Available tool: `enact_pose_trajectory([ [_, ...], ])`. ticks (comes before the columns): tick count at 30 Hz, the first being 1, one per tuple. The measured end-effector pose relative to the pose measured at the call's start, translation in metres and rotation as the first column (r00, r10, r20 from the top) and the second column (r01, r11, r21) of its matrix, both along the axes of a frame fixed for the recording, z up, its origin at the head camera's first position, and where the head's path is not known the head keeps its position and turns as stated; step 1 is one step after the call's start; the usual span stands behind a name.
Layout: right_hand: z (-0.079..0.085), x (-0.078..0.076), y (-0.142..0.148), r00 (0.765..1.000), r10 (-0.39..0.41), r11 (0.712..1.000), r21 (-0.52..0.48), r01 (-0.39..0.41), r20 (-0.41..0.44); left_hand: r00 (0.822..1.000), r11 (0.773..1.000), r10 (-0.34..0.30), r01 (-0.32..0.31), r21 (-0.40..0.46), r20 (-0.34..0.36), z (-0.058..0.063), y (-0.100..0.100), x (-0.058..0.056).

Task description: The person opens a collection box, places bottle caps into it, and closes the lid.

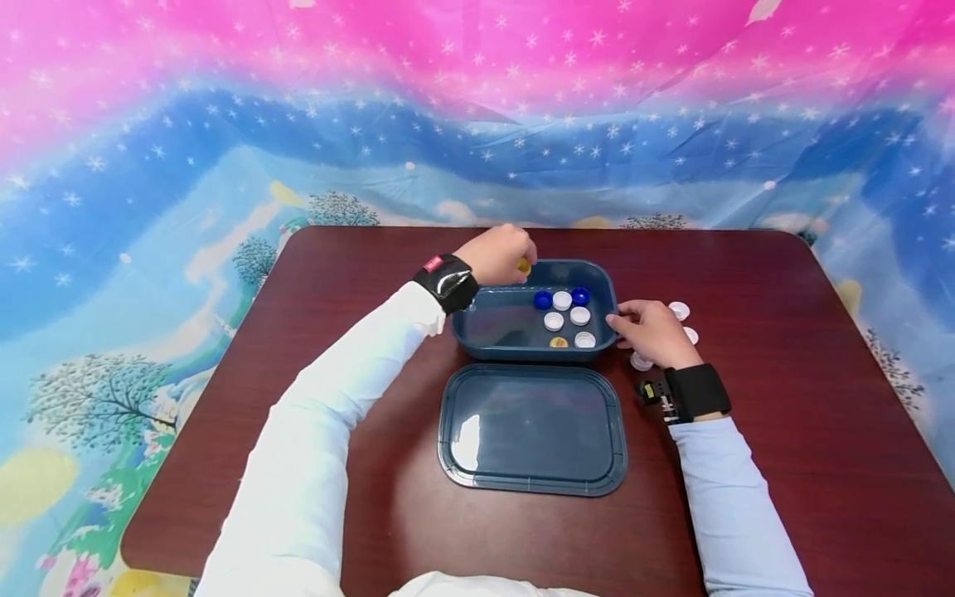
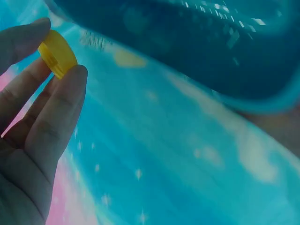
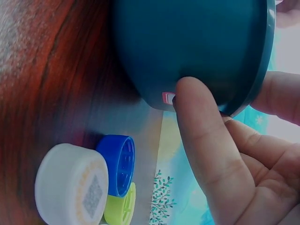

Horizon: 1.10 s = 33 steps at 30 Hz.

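Between thumb and fingertips, my left hand point(image 1: 498, 255) pinches a yellow bottle cap point(image 2: 58, 54) over the far left rim of a dark blue-grey plastic box point(image 1: 533, 355). My right hand point(image 1: 660, 332) holds the box's right side; one finger lies against the outer wall and another digit is at the rim in the right wrist view. Inside the box lie blue caps point(image 1: 542, 300), several white caps point(image 1: 554, 321) and a yellow cap point(image 1: 558, 342), mostly towards the right.
A flat matching lid point(image 1: 533, 431) lies on the dark red wooden table point(image 1: 358, 274), in front of the box. Beside the right hand are white caps point(image 1: 679, 311); the right wrist view also shows a blue cap point(image 3: 116, 164) and a yellow-green cap point(image 3: 120, 206) there.
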State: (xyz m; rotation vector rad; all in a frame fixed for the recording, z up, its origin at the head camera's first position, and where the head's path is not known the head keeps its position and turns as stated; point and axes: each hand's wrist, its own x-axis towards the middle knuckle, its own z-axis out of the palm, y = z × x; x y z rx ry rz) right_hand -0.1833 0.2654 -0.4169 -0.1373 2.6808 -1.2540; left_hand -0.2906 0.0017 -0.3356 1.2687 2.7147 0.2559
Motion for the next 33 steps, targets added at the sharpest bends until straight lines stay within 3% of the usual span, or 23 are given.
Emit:
enact_pose_trajectory([
  [7,-0.002,-0.001,-0.001,1.000,-0.011,1.000,-0.010,0.011,0.009,1.000,0.998,-0.009,0.011,-0.062,0.024,-0.035,0.024,-0.006],
  [15,-0.002,-0.002,0.000,1.000,-0.015,1.000,-0.011,0.015,0.009,0.993,0.978,0.112,-0.104,-0.182,0.033,-0.059,0.029,-0.005],
  [23,-0.003,-0.001,0.000,1.000,-0.016,1.000,-0.016,0.016,0.011,0.988,0.968,0.154,-0.147,-0.205,0.020,-0.084,0.034,-0.023],
  [28,-0.002,0.000,0.001,1.000,-0.011,1.000,-0.017,0.011,0.012,0.987,0.969,0.161,-0.153,-0.195,0.023,-0.094,0.035,-0.029],
  [33,-0.002,0.000,0.001,1.000,-0.011,1.000,-0.021,0.012,0.010,0.983,0.967,0.179,-0.169,-0.188,0.036,-0.097,0.037,-0.030],
])
